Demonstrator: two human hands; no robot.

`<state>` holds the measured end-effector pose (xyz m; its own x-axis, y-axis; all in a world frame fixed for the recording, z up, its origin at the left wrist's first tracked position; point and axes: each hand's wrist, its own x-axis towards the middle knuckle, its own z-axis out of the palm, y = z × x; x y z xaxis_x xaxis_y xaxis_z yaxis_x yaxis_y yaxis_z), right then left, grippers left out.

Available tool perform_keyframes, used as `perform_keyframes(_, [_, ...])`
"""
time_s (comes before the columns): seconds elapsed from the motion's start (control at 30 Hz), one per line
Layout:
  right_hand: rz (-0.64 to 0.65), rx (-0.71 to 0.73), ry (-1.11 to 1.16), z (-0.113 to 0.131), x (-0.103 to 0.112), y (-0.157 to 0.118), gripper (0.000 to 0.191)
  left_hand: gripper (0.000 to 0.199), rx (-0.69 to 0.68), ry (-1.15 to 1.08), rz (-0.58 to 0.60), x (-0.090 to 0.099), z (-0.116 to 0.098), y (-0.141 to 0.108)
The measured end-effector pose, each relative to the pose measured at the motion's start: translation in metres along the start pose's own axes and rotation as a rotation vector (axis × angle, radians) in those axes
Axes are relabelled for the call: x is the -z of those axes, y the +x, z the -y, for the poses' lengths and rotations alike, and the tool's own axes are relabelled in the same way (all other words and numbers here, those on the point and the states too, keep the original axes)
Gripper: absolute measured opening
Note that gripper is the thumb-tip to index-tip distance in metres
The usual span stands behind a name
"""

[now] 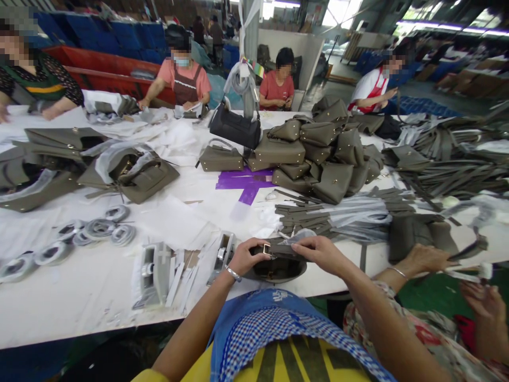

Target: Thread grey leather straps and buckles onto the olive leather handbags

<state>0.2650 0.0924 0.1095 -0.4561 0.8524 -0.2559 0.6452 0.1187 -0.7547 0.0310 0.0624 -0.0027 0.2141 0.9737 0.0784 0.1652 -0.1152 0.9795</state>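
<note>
At the table's near edge, an olive handbag (280, 269) lies in front of me with its dark opening facing up. Across its top runs an olive strap (281, 249) with a gold buckle at its left end. My left hand (249, 257) pinches the strap by the buckle (266, 249), a bracelet on the wrist. The fingers of my right hand (318, 252) are closed on the strap's right part, where some clear plastic film (304, 235) bunches up. Just left of the bag stands a tape dispenser (222, 254).
Olive bags (318, 143) are heaped ahead, with a black bag (234, 126) beside them. Wrapped straps (350, 215) lie to the right. Tape rolls (99, 229) and another dispenser (155, 276) are left. A co-worker's hand (427, 259) works close on my right; several people sit across the table.
</note>
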Motion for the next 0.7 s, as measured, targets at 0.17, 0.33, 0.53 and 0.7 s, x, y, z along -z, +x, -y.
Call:
perform_keyframes(0.17, [0.041,-0.063,-0.171,-0.008,-0.022,0.014,0.04,0.03,-0.043,-0.009,0.007,-0.005,0.002,0.0])
perform_keyframes(0.33, [0.074,-0.058,-0.384,0.0,-0.039,0.019,0.037,0.035,-0.058,0.047,0.027,-0.01,0.002,0.002])
perform_keyframes(0.53, [-0.074,0.104,-0.727,0.022,-0.061,0.015,0.048,0.023,0.107,0.12,0.024,-0.01,-0.002,0.001])
perform_keyframes(0.7, [-0.032,0.197,-0.605,0.006,-0.068,0.033,0.029,0.019,0.007,0.14,0.039,-0.008,0.008,0.013])
